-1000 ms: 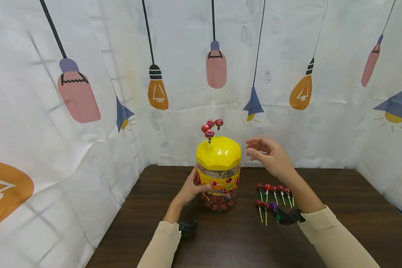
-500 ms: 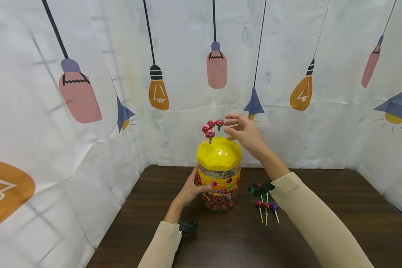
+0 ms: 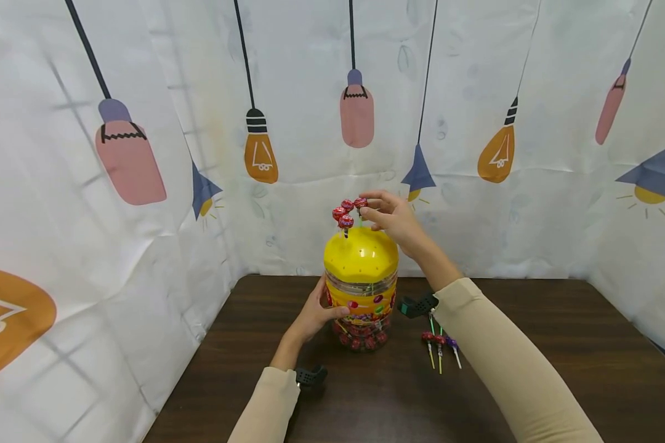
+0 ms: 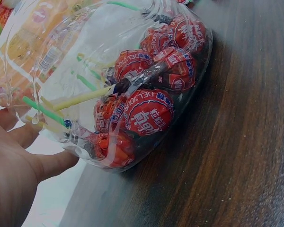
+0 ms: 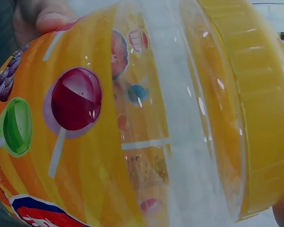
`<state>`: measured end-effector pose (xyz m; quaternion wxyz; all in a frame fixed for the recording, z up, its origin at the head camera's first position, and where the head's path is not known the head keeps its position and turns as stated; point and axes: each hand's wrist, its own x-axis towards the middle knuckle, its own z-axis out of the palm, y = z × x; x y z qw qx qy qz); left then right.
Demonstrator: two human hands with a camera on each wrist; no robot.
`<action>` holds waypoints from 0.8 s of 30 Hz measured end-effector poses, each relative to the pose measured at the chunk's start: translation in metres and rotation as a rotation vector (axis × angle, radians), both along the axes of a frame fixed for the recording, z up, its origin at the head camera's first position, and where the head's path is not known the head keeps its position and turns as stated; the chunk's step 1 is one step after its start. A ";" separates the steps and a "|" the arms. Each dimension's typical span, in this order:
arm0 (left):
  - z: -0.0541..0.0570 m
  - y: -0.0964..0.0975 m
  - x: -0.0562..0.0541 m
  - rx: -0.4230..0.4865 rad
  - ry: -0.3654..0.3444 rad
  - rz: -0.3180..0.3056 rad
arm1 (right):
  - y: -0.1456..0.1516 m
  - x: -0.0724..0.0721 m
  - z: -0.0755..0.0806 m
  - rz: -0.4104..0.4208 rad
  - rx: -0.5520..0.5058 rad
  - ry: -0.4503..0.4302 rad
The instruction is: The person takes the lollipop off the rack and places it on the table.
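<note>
A clear candy jar (image 3: 360, 307) with a yellow label stands on the table, topped by a yellow domed lid (image 3: 368, 252) with small holes. My left hand (image 3: 313, 314) holds the jar's left side, thumb across its front. Wrapped lollipops (image 4: 146, 111) lie inside near the bottom, as the left wrist view shows. Several red-wrapped lollipops (image 3: 346, 221) stand upright in the lid. At the rearmost right one, a red lollipop (image 3: 359, 202), my right hand (image 3: 396, 223) pinches the head between thumb and fingers. In the right wrist view, label and lid rim (image 5: 260, 118) fill the picture, hiding the pinch.
To the right of the jar, red lollipops (image 3: 439, 339) and a purple one (image 3: 452, 343) lie on the dark wooden table (image 3: 366, 400), partly covered by my right sleeve (image 3: 493, 344). A white cloth (image 3: 305, 234) printed with lamps hangs behind.
My right hand has moved left and up from beside the jar to the lollipops above the lid, its forearm now covering more loose lollipops. The left hand and jar have stayed put.
</note>
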<state>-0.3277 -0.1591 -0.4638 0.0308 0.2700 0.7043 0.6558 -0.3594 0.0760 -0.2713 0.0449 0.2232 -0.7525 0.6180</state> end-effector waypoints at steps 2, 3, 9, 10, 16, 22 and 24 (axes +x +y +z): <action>0.000 0.000 0.000 0.003 0.000 -0.002 | -0.001 -0.001 0.000 0.002 -0.006 0.006; 0.000 0.000 0.000 0.003 0.000 -0.004 | -0.001 -0.001 -0.001 0.004 -0.008 0.008; 0.000 0.000 0.000 0.004 -0.002 -0.005 | -0.002 -0.003 -0.003 0.010 -0.008 0.029; 0.001 0.000 0.000 0.006 -0.002 -0.005 | -0.003 -0.003 -0.003 0.011 -0.006 0.035; 0.001 0.000 0.001 0.014 0.001 -0.019 | -0.004 -0.003 -0.004 -0.003 0.001 0.081; 0.000 -0.001 0.001 0.026 -0.005 -0.036 | -0.004 -0.002 -0.002 -0.036 -0.027 0.125; 0.000 -0.001 0.001 0.023 -0.004 -0.035 | -0.005 -0.001 -0.001 -0.045 -0.046 0.142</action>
